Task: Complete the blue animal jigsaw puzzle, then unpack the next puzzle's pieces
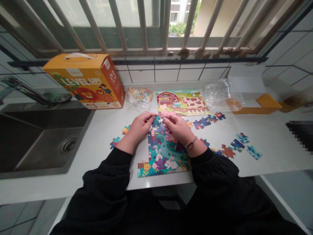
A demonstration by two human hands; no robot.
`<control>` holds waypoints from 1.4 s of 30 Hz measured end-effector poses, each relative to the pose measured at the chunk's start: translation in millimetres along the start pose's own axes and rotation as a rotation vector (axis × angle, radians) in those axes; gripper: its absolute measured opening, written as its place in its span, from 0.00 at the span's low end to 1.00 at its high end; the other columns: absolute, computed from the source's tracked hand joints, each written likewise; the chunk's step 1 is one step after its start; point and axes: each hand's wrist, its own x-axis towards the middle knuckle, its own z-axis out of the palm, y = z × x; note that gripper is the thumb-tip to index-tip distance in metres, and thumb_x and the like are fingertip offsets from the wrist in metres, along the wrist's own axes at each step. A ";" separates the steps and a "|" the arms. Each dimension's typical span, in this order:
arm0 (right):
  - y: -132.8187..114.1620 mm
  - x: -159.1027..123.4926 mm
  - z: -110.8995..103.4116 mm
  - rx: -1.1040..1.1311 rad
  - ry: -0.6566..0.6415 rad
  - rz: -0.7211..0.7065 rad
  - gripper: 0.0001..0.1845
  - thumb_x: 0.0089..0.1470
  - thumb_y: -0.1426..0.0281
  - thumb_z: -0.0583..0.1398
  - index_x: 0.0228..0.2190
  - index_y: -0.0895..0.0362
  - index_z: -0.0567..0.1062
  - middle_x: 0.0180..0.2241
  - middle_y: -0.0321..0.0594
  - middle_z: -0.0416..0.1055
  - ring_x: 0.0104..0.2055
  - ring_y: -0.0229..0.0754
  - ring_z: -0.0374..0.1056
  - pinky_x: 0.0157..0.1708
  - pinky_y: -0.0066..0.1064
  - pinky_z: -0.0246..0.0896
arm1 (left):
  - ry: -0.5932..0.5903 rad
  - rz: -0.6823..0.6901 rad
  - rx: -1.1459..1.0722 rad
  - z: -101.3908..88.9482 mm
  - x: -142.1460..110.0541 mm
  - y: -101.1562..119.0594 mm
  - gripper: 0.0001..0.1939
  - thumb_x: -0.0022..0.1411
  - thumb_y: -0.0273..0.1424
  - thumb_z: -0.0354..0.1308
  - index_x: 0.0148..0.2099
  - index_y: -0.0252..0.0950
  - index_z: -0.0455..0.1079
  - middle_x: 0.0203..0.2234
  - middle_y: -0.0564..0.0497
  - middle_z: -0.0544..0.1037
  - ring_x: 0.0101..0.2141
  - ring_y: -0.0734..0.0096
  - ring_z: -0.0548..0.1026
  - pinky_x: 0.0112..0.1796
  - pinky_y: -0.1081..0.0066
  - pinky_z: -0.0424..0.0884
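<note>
A half-built jigsaw puzzle (162, 160) with rabbits and flowers lies on the white counter (102, 143) in front of me. My left hand (138, 129) and my right hand (177, 128) meet above its top edge, fingers curled and pinched together on a blue puzzle piece (156, 121). A finished farm puzzle (181, 102) lies just beyond my hands. Loose pieces (204, 122) lie to the right of my right hand, more loose pieces (241, 145) sit farther right, and two small pieces (114, 142) lie left of my left wrist.
An orange puzzle box (85, 80) stands at the back left beside a steel sink (36, 137) with a tap (26, 93). A plastic bag of pieces (139, 96) and an emptier clear bag (222, 96) lie at the back. A barred window runs behind.
</note>
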 end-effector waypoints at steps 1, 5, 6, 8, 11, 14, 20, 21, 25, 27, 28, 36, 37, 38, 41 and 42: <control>1.6 0.6 0.1 0.009 -0.011 -0.011 0.23 0.62 0.49 0.68 0.48 0.54 0.83 0.36 0.39 0.81 0.36 0.42 0.75 0.38 0.35 0.75 | -0.025 0.022 0.003 0.2 0.7 0.8 0.14 0.79 0.38 0.60 0.55 0.42 0.86 0.50 0.45 0.89 0.52 0.56 0.84 0.58 0.56 0.76; 7.0 1.4 0.6 0.050 -0.083 -0.021 0.20 0.60 0.53 0.72 0.46 0.53 0.83 0.40 0.43 0.85 0.40 0.45 0.80 0.42 0.38 0.78 | -0.061 -0.036 -0.045 2.1 -0.2 -1.4 0.16 0.77 0.40 0.65 0.60 0.41 0.85 0.43 0.46 0.89 0.43 0.60 0.84 0.49 0.60 0.79; 7.6 1.4 0.7 0.050 -0.089 -0.012 0.19 0.59 0.54 0.72 0.46 0.53 0.83 0.40 0.43 0.85 0.40 0.45 0.80 0.41 0.38 0.79 | -0.052 -0.057 -0.063 2.2 -1.1 -2.7 0.17 0.76 0.41 0.66 0.61 0.41 0.84 0.42 0.47 0.89 0.42 0.60 0.84 0.47 0.61 0.79; 7.9 1.2 0.6 0.044 -0.082 0.010 0.18 0.60 0.54 0.72 0.45 0.53 0.84 0.39 0.42 0.86 0.37 0.44 0.80 0.39 0.38 0.79 | -0.020 -0.085 -0.096 1.9 -2.9 -4.6 0.18 0.76 0.44 0.66 0.60 0.40 0.84 0.43 0.46 0.89 0.42 0.60 0.85 0.46 0.61 0.79; 6.9 0.9 0.2 0.011 -0.064 0.017 0.18 0.62 0.55 0.71 0.46 0.53 0.85 0.39 0.42 0.87 0.36 0.44 0.80 0.39 0.38 0.79 | -0.002 -0.124 -0.164 1.7 -4.8 -5.2 0.19 0.75 0.47 0.67 0.55 0.39 0.85 0.45 0.44 0.90 0.44 0.58 0.86 0.48 0.60 0.80; 6.2 1.0 0.6 -0.015 -0.039 0.016 0.17 0.64 0.55 0.69 0.48 0.52 0.85 0.41 0.43 0.87 0.38 0.45 0.82 0.41 0.39 0.80 | -0.009 -0.173 -0.229 2.3 -5.3 -6.7 0.18 0.70 0.47 0.72 0.52 0.39 0.85 0.42 0.44 0.90 0.41 0.58 0.87 0.44 0.60 0.81; 4.8 1.2 -0.3 -0.069 0.097 -0.002 0.19 0.66 0.50 0.65 0.43 0.53 0.82 0.38 0.42 0.84 0.33 0.42 0.77 0.36 0.35 0.75 | 0.073 -0.325 -0.154 -2.6 -5.7 -24.0 0.17 0.67 0.47 0.73 0.49 0.41 0.83 0.30 0.51 0.86 0.22 0.69 0.73 0.24 0.68 0.68; 4.2 0.9 -0.9 -0.099 0.104 -0.007 0.19 0.66 0.49 0.65 0.42 0.52 0.81 0.36 0.40 0.83 0.31 0.42 0.76 0.35 0.35 0.74 | 0.064 -0.313 -0.102 -4.1 -6.0 -26.8 0.16 0.67 0.46 0.72 0.48 0.41 0.83 0.30 0.51 0.85 0.23 0.68 0.74 0.25 0.68 0.69; 2.4 -1.0 -1.5 -0.167 0.102 -0.006 0.19 0.67 0.49 0.63 0.40 0.52 0.81 0.33 0.38 0.80 0.29 0.41 0.72 0.33 0.34 0.69 | 0.021 -0.242 0.094 -8.9 -6.6 -30.6 0.12 0.69 0.42 0.70 0.47 0.41 0.85 0.32 0.49 0.86 0.33 0.62 0.80 0.35 0.65 0.74; 2.4 -1.4 -1.0 -0.175 0.102 0.000 0.20 0.67 0.49 0.63 0.41 0.53 0.81 0.31 0.37 0.79 0.29 0.41 0.72 0.32 0.34 0.67 | 0.012 -0.216 0.156 -10.4 -6.4 -28.7 0.10 0.69 0.40 0.70 0.47 0.41 0.86 0.33 0.49 0.87 0.34 0.61 0.81 0.38 0.64 0.74; 2.6 -1.5 -0.7 -0.177 0.103 0.003 0.20 0.67 0.48 0.63 0.41 0.53 0.81 0.31 0.37 0.78 0.29 0.42 0.72 0.32 0.34 0.66 | 0.006 -0.205 0.182 -10.9 -6.4 -27.1 0.09 0.69 0.40 0.70 0.46 0.41 0.86 0.34 0.49 0.87 0.34 0.61 0.81 0.38 0.63 0.74; 2.8 -1.2 -0.3 -0.211 0.106 -0.002 0.21 0.67 0.49 0.62 0.39 0.54 0.80 0.26 0.35 0.74 0.28 0.42 0.70 0.32 0.34 0.64 | -0.017 -0.175 0.383 -7.5 -4.2 -14.7 0.04 0.69 0.33 0.71 0.44 0.39 0.84 0.36 0.49 0.85 0.38 0.60 0.80 0.45 0.61 0.75; 2.5 -1.2 -0.3 -0.209 0.107 0.001 0.21 0.67 0.49 0.62 0.39 0.54 0.80 0.25 0.35 0.74 0.28 0.42 0.70 0.32 0.34 0.63 | -0.018 -0.159 0.409 -7.1 -3.6 -14.8 0.03 0.69 0.32 0.71 0.44 0.39 0.83 0.37 0.48 0.85 0.39 0.59 0.80 0.45 0.61 0.75; 2.1 -1.2 -0.3 -0.212 0.106 0.003 0.20 0.67 0.50 0.63 0.39 0.54 0.80 0.25 0.35 0.74 0.28 0.42 0.70 0.32 0.34 0.63 | -0.022 -0.141 0.432 -6.8 -3.0 -15.4 0.03 0.69 0.32 0.72 0.43 0.38 0.83 0.38 0.47 0.84 0.40 0.58 0.80 0.46 0.60 0.75; 1.2 -1.3 -0.4 -0.233 0.101 0.009 0.20 0.67 0.50 0.63 0.40 0.54 0.81 0.25 0.34 0.74 0.27 0.43 0.70 0.32 0.34 0.63 | -0.032 -0.105 0.477 -6.7 -2.3 -18.3 0.04 0.69 0.32 0.72 0.41 0.38 0.81 0.39 0.46 0.82 0.43 0.56 0.79 0.48 0.59 0.75; 1.0 -1.4 -0.4 -0.239 0.099 0.011 0.20 0.68 0.50 0.63 0.40 0.54 0.81 0.24 0.34 0.74 0.27 0.43 0.69 0.32 0.34 0.63 | -0.037 -0.098 0.483 -6.8 -2.5 -19.2 0.05 0.69 0.33 0.72 0.41 0.38 0.81 0.40 0.46 0.82 0.43 0.56 0.78 0.48 0.59 0.74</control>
